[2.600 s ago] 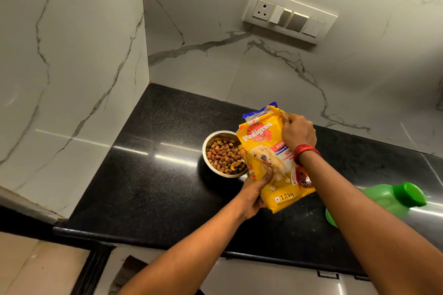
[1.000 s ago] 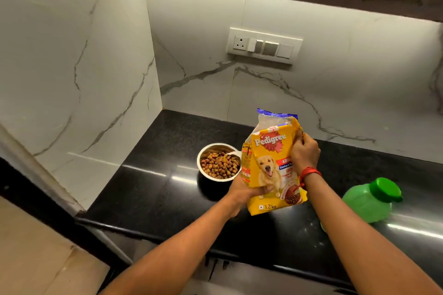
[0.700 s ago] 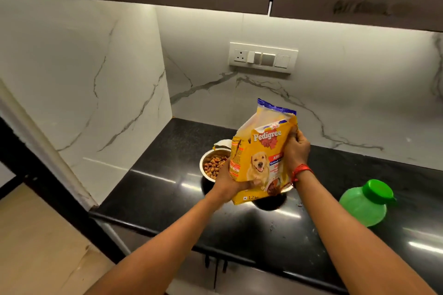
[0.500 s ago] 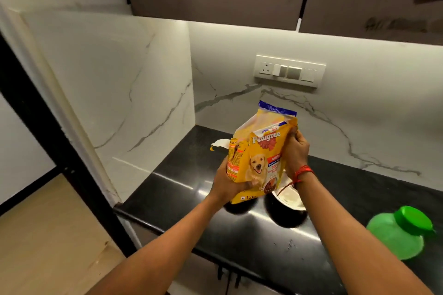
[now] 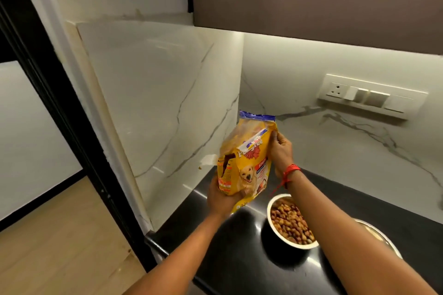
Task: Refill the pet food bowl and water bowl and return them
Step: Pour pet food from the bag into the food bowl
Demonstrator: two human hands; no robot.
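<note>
— Hands first: what does each one hold?

— The left hand [image 5: 221,199] cups the bottom corner of the yellow plastic dog-food bag [image 5: 248,167] with a puppy printed on its front, fingers curled under it. The right hand [image 5: 280,151], with a red thread [image 5: 291,169] tied at the wrist, pinches the bag's upper right edge. Both grip the bag, so neither is free.

— And the bag itself?

— It is upright and tilted a little, held in the air above the left end of the glossy black stone counter [image 5: 227,263]. A torn opening shows on its left side, with a pale flap sticking out. It sits to the left of the bowl, not over it, and nothing is pouring.

— So the food part is done?

— I judge it so. The round steel food bowl [image 5: 269,213] stands on the counter beneath the right forearm, filled with brown kibble close to the rim.

— Water?

— Just right of it shows the rim of a second round metal bowl [image 5: 383,238], mostly hidden behind the right arm. I cannot tell whether it holds anything. No tap or bottle is in view.

— What is left, then?

— By my reading, the bag needs setting down or putting away. Then the second bowl gets water, if it lacks it, and both bowls go back to their place. That is perhaps a third of the job done.
</note>
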